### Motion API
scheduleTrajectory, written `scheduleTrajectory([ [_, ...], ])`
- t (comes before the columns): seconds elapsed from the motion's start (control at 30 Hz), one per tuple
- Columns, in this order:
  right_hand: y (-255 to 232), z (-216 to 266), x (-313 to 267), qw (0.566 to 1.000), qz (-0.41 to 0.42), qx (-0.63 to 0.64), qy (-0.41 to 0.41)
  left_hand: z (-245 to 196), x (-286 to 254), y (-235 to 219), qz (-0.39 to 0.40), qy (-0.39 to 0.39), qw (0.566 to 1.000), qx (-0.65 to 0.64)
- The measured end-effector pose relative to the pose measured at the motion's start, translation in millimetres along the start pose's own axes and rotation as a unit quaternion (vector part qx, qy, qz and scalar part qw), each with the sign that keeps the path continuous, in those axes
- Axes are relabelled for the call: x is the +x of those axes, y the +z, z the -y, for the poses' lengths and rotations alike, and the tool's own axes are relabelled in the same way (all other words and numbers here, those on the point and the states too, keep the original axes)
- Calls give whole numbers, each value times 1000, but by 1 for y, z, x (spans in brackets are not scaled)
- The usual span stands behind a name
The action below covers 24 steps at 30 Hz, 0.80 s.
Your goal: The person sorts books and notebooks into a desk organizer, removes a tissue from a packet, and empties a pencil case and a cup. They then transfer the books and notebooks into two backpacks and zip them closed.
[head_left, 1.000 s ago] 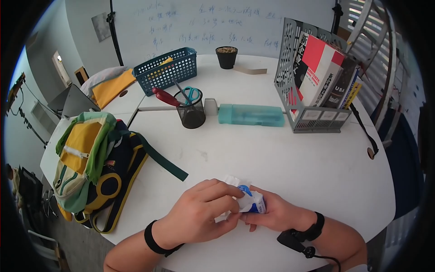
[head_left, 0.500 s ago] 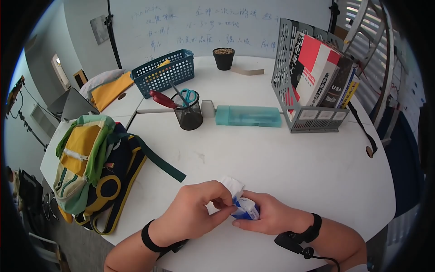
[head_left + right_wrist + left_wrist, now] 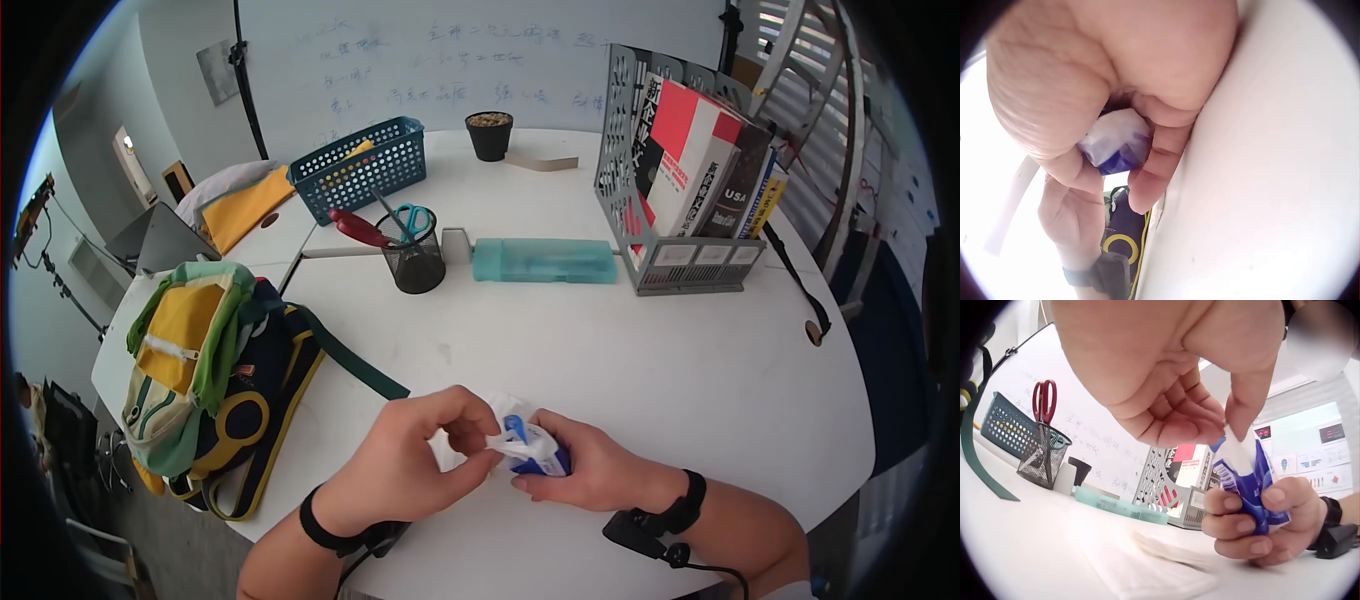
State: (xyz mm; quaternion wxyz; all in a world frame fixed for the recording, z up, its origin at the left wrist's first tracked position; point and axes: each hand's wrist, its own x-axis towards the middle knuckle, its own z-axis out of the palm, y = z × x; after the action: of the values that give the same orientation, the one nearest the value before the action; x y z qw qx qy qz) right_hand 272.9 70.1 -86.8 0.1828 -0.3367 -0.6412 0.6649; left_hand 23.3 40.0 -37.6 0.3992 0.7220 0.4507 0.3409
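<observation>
My right hand (image 3: 600,465) grips a small blue-and-white tissue pack (image 3: 545,458), with fingers and thumb wrapped round it. At the pack's opened end, my left hand (image 3: 405,450) pinches a white tissue (image 3: 1235,453) between thumb and fingertips, and the tissue is partly out of the wrapper. A folded white tissue (image 3: 1141,565) lies on the table just beyond and below the hands, partly hidden by them in the head view. In the right wrist view the pack's closed end shows between the palm and fingers.
A green, yellow and navy backpack (image 3: 190,370) lies at the left, its strap (image 3: 360,362) reaching toward the left hand. Farther back stand a mesh pen cup (image 3: 415,265), a teal pencil case (image 3: 545,260), a blue basket (image 3: 360,180), a plant pot (image 3: 490,140) and a grey book holder (image 3: 690,280).
The left hand has drawn a little to the left from the pack, pinching the tissue. The right hand still holds the pack and has shifted slightly left.
</observation>
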Motion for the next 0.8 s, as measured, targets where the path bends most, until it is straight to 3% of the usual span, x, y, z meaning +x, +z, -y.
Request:
scheduleTrajectory([
  [0.07, -1, 2, 2, 997, 19, 51, 58, 5, -1, -8, -34, 46, 998, -40],
  [0.1, -2, 1, 2, 997, 20, 49, 57, 1, -1, -8, -43, 28, 995, -83],
  [0.2, -4, -9, 3, 998, 45, 29, 44, 5, 2, -9, -12, 61, 998, -6],
  [0.27, -3, -24, 7, 987, 28, -54, -150, 3, 4, -2, -11, 81, 997, 13],
  [0.3, -2, -23, 5, 987, 28, -51, -148, 5, 3, 1, -9, 62, 998, 0],
  [0.37, -3, -13, 1, 991, 43, 129, -6, 3, 3, 1, -11, 50, 999, 10],
  [0.4, -3, -10, 0, 991, 41, 129, -8, 6, 2, -3, -10, 52, 999, 11],
  [0.5, -5, -9, 0, 992, 24, 125, -2, 11, 1, -15, -136, 35, 987, -76],
  [0.6, -15, -22, 5, 976, 37, 212, -13, 14, 2, -32, -95, -50, 977, -185],
  [0.67, -19, -22, 6, 962, 54, 267, -10, 15, 4, -37, 28, -112, 993, -33],
  [0.7, -20, -21, 5, 962, 54, 267, -10, 10, 6, -28, -9, -69, 996, 52],
  [0.73, -20, -18, 5, 967, 68, 247, -4, 9, 7, -21, -9, -68, 996, 52],
  [0.8, -19, -13, 4, 971, 83, 226, -1, 8, 8, -11, -107, 73, 964, 230],
])
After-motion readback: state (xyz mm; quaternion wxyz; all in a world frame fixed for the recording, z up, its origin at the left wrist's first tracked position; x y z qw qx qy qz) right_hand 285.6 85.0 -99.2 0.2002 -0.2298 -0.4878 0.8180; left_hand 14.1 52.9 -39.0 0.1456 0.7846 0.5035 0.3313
